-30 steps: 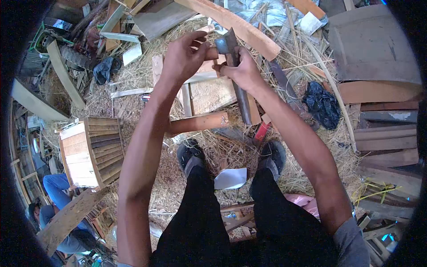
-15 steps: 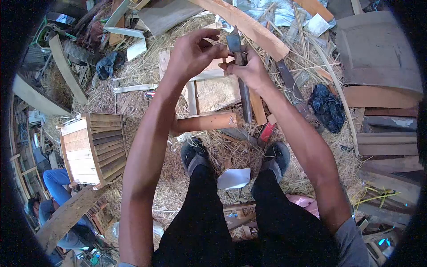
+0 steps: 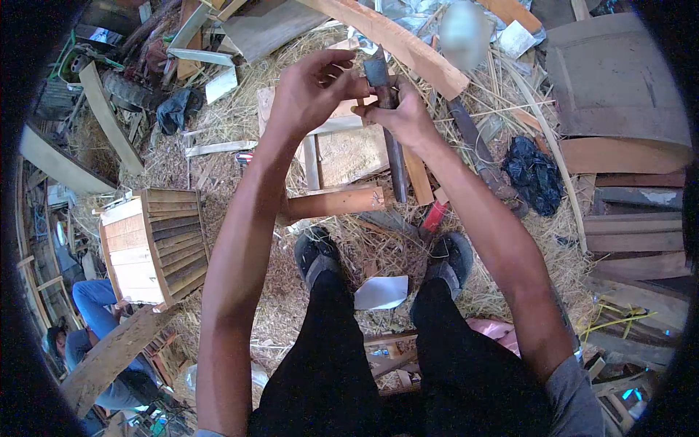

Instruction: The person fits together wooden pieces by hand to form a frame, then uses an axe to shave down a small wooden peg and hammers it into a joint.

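**Item 1: hatchet [image 3: 394,164].** It is held in the air at chest height, above the far part of the straw-covered ground [image 3: 240,124]. The grey metal head [image 3: 376,71] is uppermost and the dark handle hangs down towards your feet.
- Handling, as a judgement: top-heavy, stiff, with a hard edge. The handle looks smooth and may turn in the palm.
- Best grip is high on the handle, just under the head, where the weight sits. Keep your fingers off the blade side.

**Item 2: right hand [image 3: 400,116].** It is closed round the handle directly below the head, with the thumb lying across the front.

**Item 3: left hand [image 3: 306,91].** The fingers are curled and half closed. The fingertips pinch a short wooden piece [image 3: 357,89] against the side of the head. How firmly it is seated you cannot tell.

**Item 4: things on the ground beneath the hands.**
- A pale wooden frame [image 3: 349,149].
- A round timber [image 3: 335,202], lying crosswise just beyond your shoes [image 3: 314,255].
- A red-handled tool [image 3: 432,216] beside the right shoe.
- A white sheet [image 3: 378,291] between the feet.

**Item 5: the ground farther out.**
- Far edge: a long plank [image 3: 393,44] lying aslant.
- Right side: a black bag [image 3: 531,171], with stacked boards [image 3: 633,240] past it.
- Left side: a slatted crate [image 3: 156,247] resting on straw.
- Near left corner: another person [image 3: 91,306] in blue trousers, well apart from you, hands not seen.
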`<control>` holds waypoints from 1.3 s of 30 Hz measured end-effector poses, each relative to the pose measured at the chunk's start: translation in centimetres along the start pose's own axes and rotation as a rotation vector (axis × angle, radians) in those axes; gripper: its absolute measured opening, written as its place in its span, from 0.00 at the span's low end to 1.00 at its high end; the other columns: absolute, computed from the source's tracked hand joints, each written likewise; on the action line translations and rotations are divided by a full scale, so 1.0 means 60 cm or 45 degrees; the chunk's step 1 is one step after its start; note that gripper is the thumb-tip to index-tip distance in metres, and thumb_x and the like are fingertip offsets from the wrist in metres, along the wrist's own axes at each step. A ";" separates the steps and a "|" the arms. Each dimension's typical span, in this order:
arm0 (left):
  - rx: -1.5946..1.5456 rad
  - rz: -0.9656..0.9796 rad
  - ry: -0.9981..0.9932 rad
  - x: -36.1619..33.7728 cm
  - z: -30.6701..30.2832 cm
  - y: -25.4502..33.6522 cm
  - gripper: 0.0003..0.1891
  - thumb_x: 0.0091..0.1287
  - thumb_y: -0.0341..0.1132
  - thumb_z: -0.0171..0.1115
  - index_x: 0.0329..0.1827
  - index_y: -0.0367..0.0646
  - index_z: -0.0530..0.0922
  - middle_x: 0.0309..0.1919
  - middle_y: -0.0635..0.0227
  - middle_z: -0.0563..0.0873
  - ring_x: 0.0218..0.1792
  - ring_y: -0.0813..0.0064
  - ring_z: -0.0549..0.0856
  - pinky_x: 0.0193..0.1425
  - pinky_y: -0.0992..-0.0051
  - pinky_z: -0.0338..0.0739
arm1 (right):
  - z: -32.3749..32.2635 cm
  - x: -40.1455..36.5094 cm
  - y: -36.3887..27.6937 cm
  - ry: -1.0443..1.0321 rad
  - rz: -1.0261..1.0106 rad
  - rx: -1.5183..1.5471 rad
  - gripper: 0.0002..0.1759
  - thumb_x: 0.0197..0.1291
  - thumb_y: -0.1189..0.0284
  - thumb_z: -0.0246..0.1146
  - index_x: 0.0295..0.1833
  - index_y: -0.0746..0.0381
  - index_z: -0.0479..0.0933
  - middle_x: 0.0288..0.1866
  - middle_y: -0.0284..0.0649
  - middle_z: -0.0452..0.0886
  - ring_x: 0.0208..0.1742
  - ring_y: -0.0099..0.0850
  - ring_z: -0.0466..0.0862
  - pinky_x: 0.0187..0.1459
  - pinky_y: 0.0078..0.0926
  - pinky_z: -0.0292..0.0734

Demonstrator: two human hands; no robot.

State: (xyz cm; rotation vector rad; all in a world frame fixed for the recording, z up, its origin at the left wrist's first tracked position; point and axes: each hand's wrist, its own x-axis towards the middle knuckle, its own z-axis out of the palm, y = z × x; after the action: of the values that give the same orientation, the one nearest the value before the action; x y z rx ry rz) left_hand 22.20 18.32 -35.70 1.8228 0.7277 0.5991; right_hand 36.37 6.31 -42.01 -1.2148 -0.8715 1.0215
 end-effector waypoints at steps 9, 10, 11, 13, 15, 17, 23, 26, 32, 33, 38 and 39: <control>-0.300 -0.147 0.154 -0.008 -0.002 0.029 0.09 0.69 0.29 0.69 0.49 0.35 0.87 0.37 0.68 0.90 0.39 0.82 0.87 0.44 0.78 0.83 | -0.006 0.005 0.016 0.012 0.012 -0.133 0.27 0.57 0.88 0.67 0.60 0.72 0.64 0.51 0.48 0.80 0.50 0.43 0.90 0.44 0.30 0.88; -0.305 -0.142 0.166 -0.008 -0.001 0.031 0.08 0.69 0.29 0.69 0.48 0.35 0.87 0.36 0.70 0.90 0.37 0.84 0.86 0.42 0.79 0.82 | -0.007 0.005 0.018 0.012 0.013 -0.148 0.27 0.57 0.88 0.66 0.60 0.72 0.64 0.51 0.48 0.80 0.50 0.43 0.90 0.44 0.30 0.88; -0.247 -0.094 0.189 -0.007 -0.001 0.031 0.08 0.69 0.29 0.69 0.48 0.36 0.87 0.34 0.71 0.89 0.36 0.85 0.84 0.40 0.80 0.81 | -0.007 0.006 0.020 0.011 0.015 -0.163 0.27 0.57 0.88 0.66 0.61 0.72 0.63 0.51 0.48 0.80 0.50 0.43 0.90 0.45 0.30 0.88; -0.132 0.001 0.233 -0.007 0.000 0.024 0.08 0.69 0.29 0.70 0.47 0.37 0.87 0.30 0.74 0.87 0.32 0.87 0.81 0.36 0.81 0.77 | -0.003 0.002 0.008 0.009 0.028 -0.045 0.27 0.58 0.88 0.65 0.62 0.72 0.63 0.52 0.49 0.81 0.50 0.43 0.90 0.45 0.31 0.87; 0.007 0.220 0.266 -0.004 -0.004 0.018 0.07 0.69 0.30 0.70 0.46 0.37 0.88 0.29 0.76 0.85 0.30 0.88 0.78 0.34 0.82 0.74 | -0.001 0.002 0.008 0.009 0.031 -0.013 0.27 0.58 0.88 0.65 0.62 0.72 0.63 0.52 0.49 0.81 0.50 0.44 0.90 0.45 0.31 0.87; 0.003 0.242 0.232 -0.003 -0.006 0.013 0.07 0.69 0.30 0.71 0.46 0.37 0.88 0.29 0.76 0.84 0.30 0.88 0.78 0.34 0.82 0.73 | -0.004 0.005 0.018 0.011 0.027 -0.065 0.27 0.59 0.88 0.65 0.62 0.72 0.63 0.52 0.50 0.81 0.50 0.44 0.90 0.46 0.31 0.87; -0.240 -0.062 0.053 -0.008 -0.006 0.023 0.09 0.69 0.31 0.70 0.48 0.37 0.87 0.37 0.72 0.88 0.41 0.80 0.86 0.47 0.78 0.82 | 0.000 0.002 0.006 -0.016 -0.011 0.042 0.27 0.57 0.88 0.65 0.61 0.72 0.64 0.52 0.50 0.81 0.50 0.44 0.90 0.45 0.31 0.87; -0.263 -0.039 0.023 -0.009 -0.006 0.026 0.09 0.70 0.29 0.69 0.48 0.34 0.85 0.34 0.70 0.87 0.42 0.76 0.89 0.43 0.76 0.87 | -0.006 0.005 0.022 0.006 0.002 -0.011 0.28 0.56 0.87 0.66 0.61 0.72 0.65 0.52 0.50 0.82 0.49 0.42 0.90 0.46 0.31 0.87; -0.237 0.193 -0.101 -0.007 -0.017 0.012 0.06 0.67 0.26 0.70 0.43 0.31 0.87 0.40 0.65 0.85 0.43 0.75 0.89 0.46 0.75 0.87 | 0.001 0.002 0.000 0.032 0.104 0.089 0.31 0.51 0.84 0.74 0.60 0.73 0.69 0.55 0.45 0.82 0.52 0.30 0.86 0.54 0.29 0.86; -0.142 0.200 -0.099 -0.007 -0.019 0.015 0.06 0.67 0.26 0.70 0.42 0.31 0.87 0.41 0.65 0.85 0.43 0.76 0.88 0.47 0.75 0.86 | 0.000 0.003 0.001 0.042 0.107 0.083 0.31 0.51 0.84 0.74 0.60 0.73 0.69 0.55 0.45 0.82 0.52 0.30 0.86 0.54 0.29 0.86; -0.065 0.123 -0.131 -0.011 -0.020 0.026 0.05 0.63 0.24 0.71 0.40 0.33 0.89 0.40 0.68 0.85 0.42 0.79 0.85 0.48 0.76 0.82 | -0.001 0.004 0.007 0.020 0.067 0.015 0.28 0.55 0.89 0.67 0.61 0.73 0.64 0.53 0.50 0.83 0.50 0.41 0.90 0.48 0.32 0.87; -0.029 0.136 -0.127 -0.010 -0.019 0.024 0.05 0.63 0.24 0.72 0.40 0.34 0.89 0.40 0.68 0.85 0.41 0.80 0.85 0.47 0.77 0.82 | 0.000 0.004 0.004 0.024 0.072 0.018 0.28 0.55 0.89 0.67 0.61 0.73 0.64 0.53 0.50 0.83 0.50 0.41 0.90 0.48 0.32 0.88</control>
State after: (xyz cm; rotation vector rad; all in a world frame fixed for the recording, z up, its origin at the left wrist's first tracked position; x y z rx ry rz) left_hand 21.29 18.23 -33.97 1.8651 0.5577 0.5790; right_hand 36.42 6.53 -42.26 -1.2409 -0.8184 1.0582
